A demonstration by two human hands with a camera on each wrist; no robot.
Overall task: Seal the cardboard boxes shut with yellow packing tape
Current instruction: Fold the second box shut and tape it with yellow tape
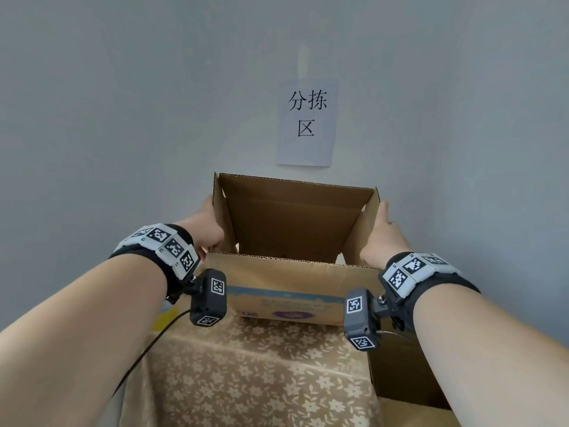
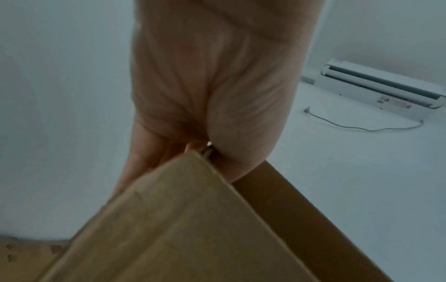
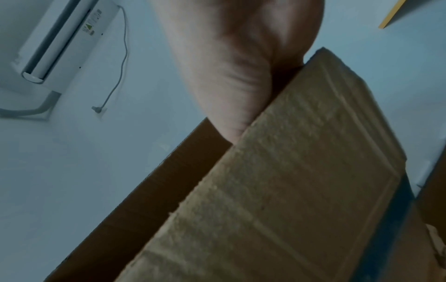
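An open brown cardboard box (image 1: pixel 286 288) stands on the table against the wall, its four top flaps up. My left hand (image 1: pixel 206 226) holds the left side flap (image 1: pixel 223 211). In the left wrist view the flap (image 2: pixel 181 219) runs between the thumb and the fingers of that hand (image 2: pixel 210 95). My right hand (image 1: pixel 383 232) holds the right side flap (image 1: pixel 368 223) the same way, and the right wrist view shows this flap (image 3: pixel 289 171) wedged under the thumb of that hand (image 3: pixel 231 66). A small yellow object (image 1: pixel 167 315) lies left of the box, mostly hidden by my left wrist.
The table wears a beige floral cloth (image 1: pixel 261 374). A second cardboard box (image 1: pixel 406 374) stands low at the table's right edge. A paper sign (image 1: pixel 306 121) hangs on the grey wall just behind the box. An air conditioner (image 2: pixel 381 89) is mounted high on the wall.
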